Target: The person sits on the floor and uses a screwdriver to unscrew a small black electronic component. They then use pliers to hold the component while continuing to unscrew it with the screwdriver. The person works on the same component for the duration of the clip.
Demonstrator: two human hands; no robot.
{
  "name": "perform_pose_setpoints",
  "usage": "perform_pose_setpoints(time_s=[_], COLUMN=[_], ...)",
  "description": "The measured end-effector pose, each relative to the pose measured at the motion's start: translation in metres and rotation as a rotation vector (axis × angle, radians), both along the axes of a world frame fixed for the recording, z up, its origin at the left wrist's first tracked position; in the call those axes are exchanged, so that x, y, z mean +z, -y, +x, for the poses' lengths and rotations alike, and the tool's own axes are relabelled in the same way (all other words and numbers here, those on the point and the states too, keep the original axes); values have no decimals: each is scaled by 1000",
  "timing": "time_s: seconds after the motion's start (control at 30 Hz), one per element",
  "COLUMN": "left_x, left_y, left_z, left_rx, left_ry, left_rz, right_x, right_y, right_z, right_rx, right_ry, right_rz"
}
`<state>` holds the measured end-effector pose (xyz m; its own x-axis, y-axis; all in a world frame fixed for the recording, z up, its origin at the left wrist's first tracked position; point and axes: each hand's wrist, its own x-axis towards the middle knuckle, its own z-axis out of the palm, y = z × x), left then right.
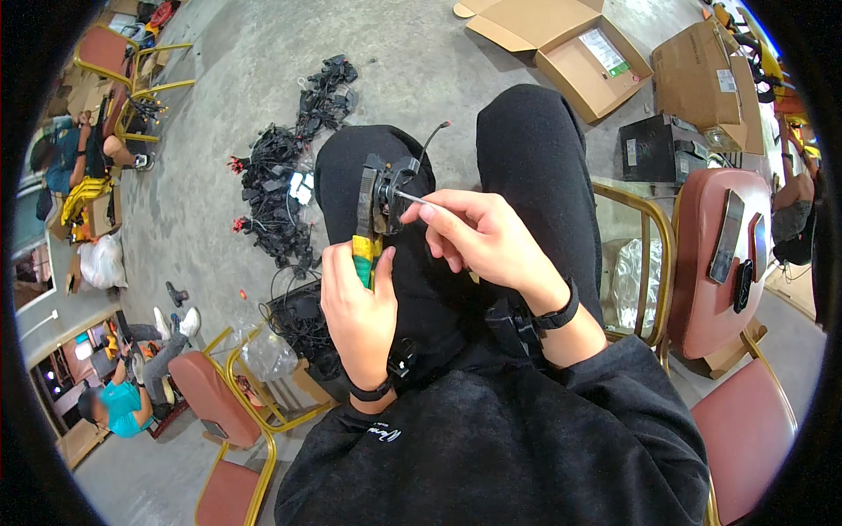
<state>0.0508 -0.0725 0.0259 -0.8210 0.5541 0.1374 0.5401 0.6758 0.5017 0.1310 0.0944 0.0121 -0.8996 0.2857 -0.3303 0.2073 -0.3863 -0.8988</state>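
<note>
Over my lap, my left hand (358, 302) is closed around the yellow and green handles of a pliers-like tool (362, 257). Its dark upper end lies against a small black device (386, 195), and whether it clamps the device I cannot tell. From the device a thin black cable (429, 147) with a reddish tip curves upward. My right hand (474, 235) pinches a thin metal rod (409, 196) between thumb and fingers, its far end pointing at the device's side. The rod's other end is hidden in my grip.
A pile of black cabled parts (276, 188) lies on the concrete floor to the left. An open cardboard box (583, 66) sits ahead on the right. Phones rest on the reddish chair (702, 254) at my right. Other people sit at the far left and right edges.
</note>
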Motion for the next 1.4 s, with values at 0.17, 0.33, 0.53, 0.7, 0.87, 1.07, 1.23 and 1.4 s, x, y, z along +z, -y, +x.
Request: perform_pose_setpoints(time_s=[0.17,0.33,0.53,0.7,0.87,1.07,1.23,1.4], left_x=[0,-1,2,3,1,-1,-2,-2], left_y=[0,1,-1,-1,-1,0,1,0], left_z=[0,1,3,3,2,2,2,2], left_rx=[-12,-8,24,50,29,-12,-31,-29], left_ry=[-16,-31,6,30,22,-23,-31,-33], left_rz=[2,12,-7,-8,2,-12,-14,-21], right_x=[-3,-14,-17,-9,-3,-5,-4,-3], right_y=[5,7,5,0,-1,2,-6,-4], right_z=[-1,-4,-6,1,2,-1,-1,-2], right_rx=[-85,-239,-307,-187,-52,-24,8,-5], right_ry=[-30,-197,-287,-152,-19,-37,-40,-24], right_rz=[70,683,850,514,71,-283,-439,-435])
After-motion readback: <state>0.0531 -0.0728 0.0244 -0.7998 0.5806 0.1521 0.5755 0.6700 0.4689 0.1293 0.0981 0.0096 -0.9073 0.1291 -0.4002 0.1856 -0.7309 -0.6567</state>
